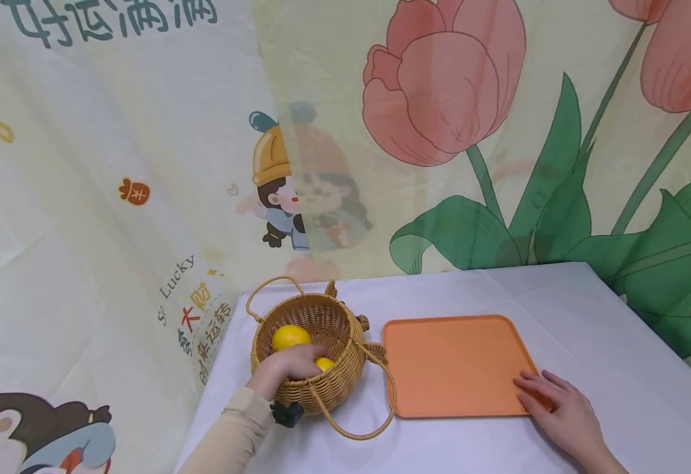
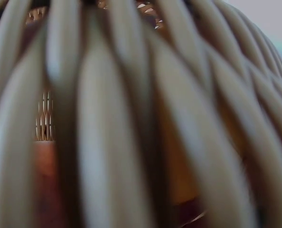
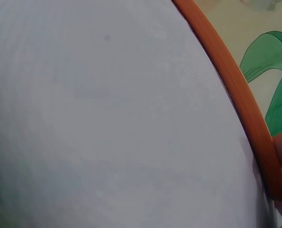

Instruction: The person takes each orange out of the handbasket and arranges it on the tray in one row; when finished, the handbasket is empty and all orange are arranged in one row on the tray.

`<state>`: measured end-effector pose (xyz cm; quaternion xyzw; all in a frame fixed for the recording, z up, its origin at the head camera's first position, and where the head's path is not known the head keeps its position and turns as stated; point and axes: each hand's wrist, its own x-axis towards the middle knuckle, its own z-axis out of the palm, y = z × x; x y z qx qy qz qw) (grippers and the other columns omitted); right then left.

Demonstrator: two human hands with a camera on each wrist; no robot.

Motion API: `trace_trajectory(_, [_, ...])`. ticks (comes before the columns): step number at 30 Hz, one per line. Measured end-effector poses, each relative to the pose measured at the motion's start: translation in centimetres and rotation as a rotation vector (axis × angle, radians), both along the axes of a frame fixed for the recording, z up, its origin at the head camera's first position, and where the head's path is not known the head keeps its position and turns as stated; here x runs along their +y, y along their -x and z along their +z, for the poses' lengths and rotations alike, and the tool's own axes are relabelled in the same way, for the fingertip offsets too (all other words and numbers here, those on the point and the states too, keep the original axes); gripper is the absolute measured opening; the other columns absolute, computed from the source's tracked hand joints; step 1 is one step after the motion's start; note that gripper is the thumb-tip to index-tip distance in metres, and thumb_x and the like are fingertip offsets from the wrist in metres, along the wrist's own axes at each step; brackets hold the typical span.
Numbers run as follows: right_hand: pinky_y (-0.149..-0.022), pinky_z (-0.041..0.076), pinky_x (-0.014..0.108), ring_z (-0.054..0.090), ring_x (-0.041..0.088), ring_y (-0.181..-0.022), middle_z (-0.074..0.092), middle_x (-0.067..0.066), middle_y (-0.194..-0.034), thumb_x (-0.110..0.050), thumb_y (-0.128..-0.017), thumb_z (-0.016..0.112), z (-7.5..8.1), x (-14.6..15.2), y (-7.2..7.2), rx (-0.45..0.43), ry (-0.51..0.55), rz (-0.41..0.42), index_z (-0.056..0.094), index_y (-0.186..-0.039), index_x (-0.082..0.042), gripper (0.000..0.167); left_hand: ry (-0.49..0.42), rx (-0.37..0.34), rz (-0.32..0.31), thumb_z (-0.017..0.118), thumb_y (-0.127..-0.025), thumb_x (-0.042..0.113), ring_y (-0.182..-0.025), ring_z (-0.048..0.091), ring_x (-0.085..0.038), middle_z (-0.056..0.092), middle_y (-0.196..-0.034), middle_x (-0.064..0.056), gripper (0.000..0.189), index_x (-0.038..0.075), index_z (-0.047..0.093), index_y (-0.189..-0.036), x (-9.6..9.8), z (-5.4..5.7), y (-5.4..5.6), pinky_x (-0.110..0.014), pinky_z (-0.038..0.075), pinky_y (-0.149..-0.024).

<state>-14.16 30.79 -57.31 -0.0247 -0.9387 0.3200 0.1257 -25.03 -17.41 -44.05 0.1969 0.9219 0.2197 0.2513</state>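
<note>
A round wicker basket [image 1: 339,388] with looped handles stands on the white table, holding yellow lemon-like fruits. One yellow fruit [image 1: 290,336] lies at its left inside. My left hand [image 1: 298,362] reaches over the near rim into the basket, fingers at a second yellow fruit [image 1: 325,363]. The rim and hand hide part of that fruit, and I cannot tell whether the fingers grip it. Close-up wicker strands [image 2: 108,133] fill the left wrist view. To the right, my right hand [image 1: 564,411] rests with loosely bent fingers on the right edge of an orange tray [image 1: 458,368].
The basket's front handle [image 1: 359,437] hangs down onto the white tablecloth [image 1: 440,447], close to the tray's left edge. A printed curtain [image 1: 333,66] with tulips and cartoon figures hangs behind and left of the table. The tray's orange rim [image 3: 236,95] crosses the right wrist view.
</note>
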Motion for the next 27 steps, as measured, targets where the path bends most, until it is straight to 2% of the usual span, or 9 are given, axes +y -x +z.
trace_trajectory(5, [-0.100, 0.025, 0.077, 0.039, 0.052, -0.132, 0.063, 0.024, -0.134, -0.023, -0.096, 0.075, -0.03, -0.03, 0.04, -0.012, -0.004, -0.003, 0.074, -0.123, -0.004, 0.033, -0.021, -0.019, 0.029, 0.078, -0.083, 0.031, -0.088, 0.057, -0.023, 0.063, -0.096, -0.003, 0.035, 0.013, 0.060, -0.107, -0.13, -0.19, 0.07, -0.042, 0.046, -0.083])
trace_trajectory(7, [-0.100, 0.025, 0.077, 0.039, 0.052, -0.132, 0.063, 0.024, -0.134, -0.023, -0.096, 0.075, -0.05, -0.04, 0.06, -0.014, -0.005, -0.006, 0.074, -0.123, -0.004, 0.033, -0.036, -0.030, 0.036, 0.079, -0.083, 0.031, -0.086, 0.056, -0.023, 0.061, -0.093, -0.003, 0.036, 0.013, 0.058, -0.106, -0.16, -0.21, 0.02, -0.040, 0.045, -0.079])
trace_trajectory(10, [-0.100, 0.025, 0.077, 0.039, 0.052, -0.131, 0.063, 0.024, -0.134, -0.021, -0.095, 0.075, -0.08, -0.04, 0.09, -0.009, -0.006, -0.009, 0.074, -0.123, -0.005, 0.032, -0.028, -0.045, 0.027, 0.078, -0.083, 0.033, -0.091, 0.057, -0.025, 0.063, -0.100, -0.005, 0.039, 0.015, 0.060, -0.112, -0.15, -0.21, -0.08, -0.042, 0.046, -0.083])
trace_trajectory(13, [-0.101, 0.025, 0.077, 0.040, 0.052, -0.131, 0.063, 0.024, -0.134, -0.021, -0.095, 0.076, -0.07, -0.02, 0.11, 0.001, -0.005, -0.008, 0.075, -0.122, -0.005, 0.032, 0.012, -0.046, -0.001, 0.078, -0.083, 0.037, -0.103, 0.058, -0.026, 0.065, -0.116, -0.005, 0.043, 0.019, 0.067, -0.121, -0.09, -0.07, -0.17, -0.048, 0.046, -0.094])
trace_trajectory(16, [-0.101, 0.024, 0.077, 0.040, 0.052, -0.131, 0.063, 0.024, -0.133, -0.021, -0.095, 0.075, -0.04, 0.01, 0.07, 0.012, -0.006, -0.005, 0.075, -0.122, -0.004, 0.032, 0.044, -0.035, -0.022, 0.076, -0.084, 0.038, -0.109, 0.058, -0.027, 0.065, -0.123, -0.006, 0.042, 0.021, 0.071, -0.122, -0.01, 0.06, -0.20, -0.051, 0.044, -0.099])
trace_trajectory(19, [-0.101, 0.024, 0.077, 0.040, 0.053, -0.131, 0.063, 0.024, -0.133, -0.021, -0.095, 0.075, 0.00, 0.02, 0.01, 0.017, -0.006, -0.001, 0.074, -0.122, -0.004, 0.032, 0.043, -0.024, -0.025, 0.076, -0.084, 0.036, -0.102, 0.058, -0.025, 0.067, -0.116, -0.004, 0.036, 0.020, 0.072, -0.116, 0.02, 0.09, -0.19, -0.048, 0.046, -0.095])
trace_trajectory(23, [-0.102, 0.024, 0.077, 0.040, 0.052, -0.131, 0.063, 0.024, -0.133, -0.021, -0.095, 0.075, 0.03, -0.03, -0.08, 0.017, -0.004, 0.000, 0.074, -0.122, -0.004, 0.032, -0.010, -0.033, -0.003, 0.077, -0.083, 0.032, -0.090, 0.057, -0.025, 0.065, -0.100, -0.003, 0.030, 0.020, 0.065, -0.108, -0.01, 0.09, -0.15, -0.043, 0.045, -0.082])
trace_trajectory(27, [-0.102, 0.024, 0.077, 0.040, 0.052, -0.131, 0.063, 0.024, -0.133, -0.021, -0.095, 0.075, -0.02, -0.10, -0.05, 0.013, -0.001, 0.000, 0.074, -0.122, -0.004, 0.032, -0.037, -0.024, 0.006, 0.076, -0.083, 0.037, -0.090, 0.057, -0.025, 0.065, -0.103, -0.004, 0.033, 0.022, 0.063, -0.111, -0.06, 0.07, -0.16, -0.043, 0.045, -0.081])
